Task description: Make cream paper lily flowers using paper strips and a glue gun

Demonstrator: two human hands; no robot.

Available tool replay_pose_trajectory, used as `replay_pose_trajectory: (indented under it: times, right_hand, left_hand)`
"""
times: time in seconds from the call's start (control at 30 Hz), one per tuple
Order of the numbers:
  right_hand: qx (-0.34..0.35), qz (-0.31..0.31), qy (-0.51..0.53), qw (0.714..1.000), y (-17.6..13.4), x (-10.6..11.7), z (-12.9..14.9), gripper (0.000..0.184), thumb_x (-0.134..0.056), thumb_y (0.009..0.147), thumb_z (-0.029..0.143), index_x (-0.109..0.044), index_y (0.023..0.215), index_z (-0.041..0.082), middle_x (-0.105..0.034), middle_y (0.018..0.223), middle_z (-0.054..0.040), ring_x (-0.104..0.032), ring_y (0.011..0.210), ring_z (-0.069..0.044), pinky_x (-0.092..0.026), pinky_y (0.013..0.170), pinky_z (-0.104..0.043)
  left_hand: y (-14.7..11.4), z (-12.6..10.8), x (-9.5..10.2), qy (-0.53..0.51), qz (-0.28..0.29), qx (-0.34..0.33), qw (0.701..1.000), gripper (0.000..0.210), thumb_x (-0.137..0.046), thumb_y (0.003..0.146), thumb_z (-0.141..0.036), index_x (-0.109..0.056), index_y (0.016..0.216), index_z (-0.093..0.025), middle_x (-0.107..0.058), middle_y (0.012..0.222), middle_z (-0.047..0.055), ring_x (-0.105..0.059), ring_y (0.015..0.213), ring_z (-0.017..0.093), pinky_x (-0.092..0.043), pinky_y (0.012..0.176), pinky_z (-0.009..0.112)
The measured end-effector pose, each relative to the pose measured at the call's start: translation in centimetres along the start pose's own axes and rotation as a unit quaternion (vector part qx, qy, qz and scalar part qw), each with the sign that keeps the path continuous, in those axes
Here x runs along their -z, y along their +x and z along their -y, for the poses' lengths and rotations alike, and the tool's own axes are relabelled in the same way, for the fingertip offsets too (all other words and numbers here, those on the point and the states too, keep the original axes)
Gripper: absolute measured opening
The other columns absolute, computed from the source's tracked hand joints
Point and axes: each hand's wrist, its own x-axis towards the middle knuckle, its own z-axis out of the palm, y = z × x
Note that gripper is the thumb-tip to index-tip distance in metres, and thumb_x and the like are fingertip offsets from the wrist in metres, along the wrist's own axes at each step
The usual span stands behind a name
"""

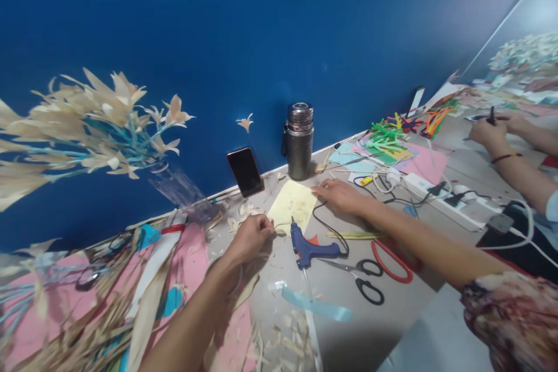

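Note:
My left hand [253, 236] is closed in a pinch at the lower left corner of a yellow sheet of paper [293, 203]. A thin pale strip [282, 225] runs from its fingertips across the sheet. My right hand [339, 194] has its fingers together on the right corner of this paper. Small pale scraps lie on the sheet. Just below it rests a blue glue gun [311, 249], its nozzle pointing toward the paper. Black-handled scissors [364, 273] and red-handled scissors [394, 264] lie to the right, under my right forearm.
A flask [300, 142] and a phone [244, 171] stand by the wall. At left, pale handmade flowers [108, 128] lean out of a clear vase [181, 189]. A power strip [444, 200] with cables and coloured pipe cleaners [387, 136] lie right, near another person's hands [492, 131].

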Motion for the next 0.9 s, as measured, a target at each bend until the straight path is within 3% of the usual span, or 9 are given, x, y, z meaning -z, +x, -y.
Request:
replay_pose_trajectory:
  times: [0.07, 0.2, 0.3, 0.43, 0.6, 0.7, 0.8, 0.9]
  right_hand:
    - [-0.048, -0.057, 0.060, 0.995, -0.3, 1.9, -0.6, 0.026, -0.067, 0.082, 0.023, -0.073, 0.106, 0.016, -0.074, 0.095, -0.0116, -0.063, 0.092, -0.024, -0.045, 0.090, -0.038]
    - [-0.116, -0.151, 0.188, 0.963, -3.6, 4.4, -0.5, 0.037, -0.076, 0.076, 0.039, -0.069, 0.105, 0.018, -0.071, 0.084, -0.0047, -0.062, 0.074, -0.019, -0.049, 0.073, -0.033]
    - [-0.135, -0.173, 0.318, 0.922, -6.5, 4.2, 1.0, 0.039, -0.077, 0.074, 0.052, -0.068, 0.089, 0.017, -0.061, 0.069, -0.0003, -0.054, 0.060, -0.014, -0.046, 0.059, -0.029]
    - [-0.137, -0.208, 0.465, 0.850, -8.9, 3.2, 3.1, 0.045, -0.080, 0.072, 0.059, -0.064, 0.083, 0.018, -0.049, 0.060, 0.0051, -0.040, 0.049, -0.008, -0.037, 0.048, -0.023]
    - [-0.145, -0.227, 0.573, 0.774, -10.4, 2.9, 3.9, 0.044, -0.085, 0.072, 0.056, -0.063, 0.081, 0.018, -0.032, 0.049, 0.0124, -0.024, 0.042, -0.004, -0.025, 0.040, -0.017]
    - [-0.154, -0.212, 0.609, 0.749, -11.3, 3.1, 4.6, 0.038, -0.091, 0.069, 0.044, -0.068, 0.083, 0.017, -0.047, 0.053, 0.0087, -0.039, 0.046, -0.005, -0.038, 0.045, -0.017]
    - [-0.159, -0.193, 0.627, 0.738, -12.3, 3.5, 5.7, 0.039, -0.095, 0.063, 0.028, -0.072, 0.092, 0.016, -0.069, 0.078, -0.0014, -0.060, 0.063, -0.009, -0.052, 0.059, -0.021]
    - [-0.162, -0.186, 0.622, 0.743, -13.4, 3.9, 7.0, 0.037, -0.094, 0.061, 0.022, -0.073, 0.090, 0.015, -0.072, 0.084, -0.0033, -0.063, 0.067, -0.010, -0.053, 0.062, -0.021]
  left_hand:
    - [0.1, 0.0, -0.1, 0.003, -0.004, 0.001, 1.000, 0.013, -0.067, 0.065, -0.025, -0.058, 0.060, -0.018, -0.057, 0.055, -0.002, -0.049, 0.052, 0.013, -0.032, 0.052, 0.024]
    - [0.2, -0.2, -0.2, -0.009, -0.006, -0.007, 1.000, 0.015, -0.066, 0.064, -0.029, -0.059, 0.059, -0.018, -0.060, 0.055, 0.000, -0.055, 0.054, 0.015, -0.037, 0.053, 0.024]
    - [-0.1, -0.7, 0.3, -0.021, -0.052, -0.001, 0.998, 0.018, -0.070, 0.064, -0.033, -0.063, 0.059, -0.017, -0.063, 0.057, 0.002, -0.056, 0.054, 0.016, -0.039, 0.050, 0.024]
    - [-1.0, -1.6, 1.9, -0.068, -0.126, 0.043, 0.989, 0.031, -0.075, 0.065, -0.047, -0.069, 0.071, -0.017, -0.062, 0.056, 0.000, -0.044, 0.040, 0.011, -0.030, 0.037, 0.022]
    - [-3.2, -2.8, 4.1, -0.089, -0.161, -0.008, 0.983, 0.036, -0.081, 0.061, -0.049, -0.071, 0.070, -0.016, -0.073, 0.070, 0.005, -0.063, 0.060, 0.018, -0.046, 0.049, 0.023]
    - [-5.1, -3.5, 4.4, -0.071, -0.146, -0.027, 0.986, 0.037, -0.082, 0.062, -0.051, -0.072, 0.070, -0.017, -0.076, 0.075, 0.008, -0.069, 0.071, 0.023, -0.051, 0.059, 0.027]
    - [-7.2, -4.4, 4.0, -0.057, -0.117, -0.041, 0.991, 0.038, -0.082, 0.064, -0.053, -0.072, 0.071, -0.017, -0.076, 0.076, 0.008, -0.070, 0.074, 0.024, -0.052, 0.062, 0.029]
    - [-9.1, -5.2, 3.1, -0.076, -0.086, -0.064, 0.991, 0.034, -0.082, 0.069, -0.050, -0.073, 0.073, -0.018, -0.077, 0.076, 0.007, -0.071, 0.076, 0.024, -0.055, 0.066, 0.031]
